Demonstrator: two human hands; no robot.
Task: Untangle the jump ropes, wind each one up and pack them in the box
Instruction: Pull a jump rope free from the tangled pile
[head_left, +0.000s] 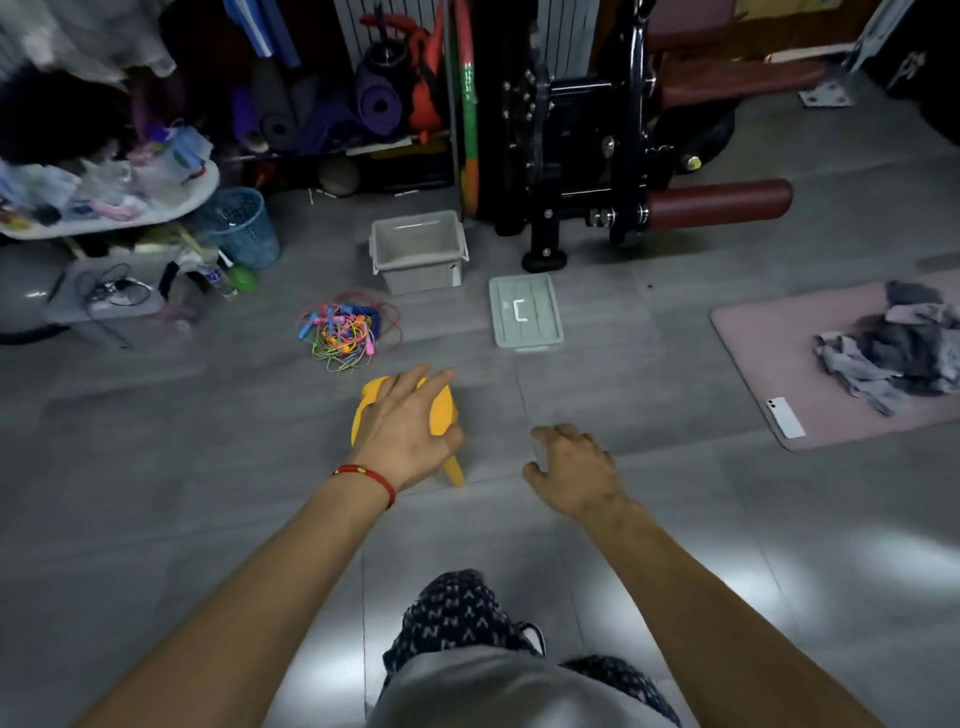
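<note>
A tangle of bright jump ropes (345, 330), pink, green, orange and blue, lies on the grey floor ahead of me. Behind it stands an open grey plastic box (418, 249), which looks empty. Its grey lid (524, 312) lies flat on the floor to the right. My left hand (405, 421) grips the top of a low yellow plastic stool (444, 405) just short of the ropes. My right hand (571, 467) hovers over the floor beside it, fingers loosely curled, holding nothing.
A black exercise machine (587, 156) with red padded rollers stands behind the box. A pink mat (779, 353) at right carries crumpled grey cloth and a white phone (785, 418). At left are a blue mesh bin (244, 226), a cluttered white table and rolled mats.
</note>
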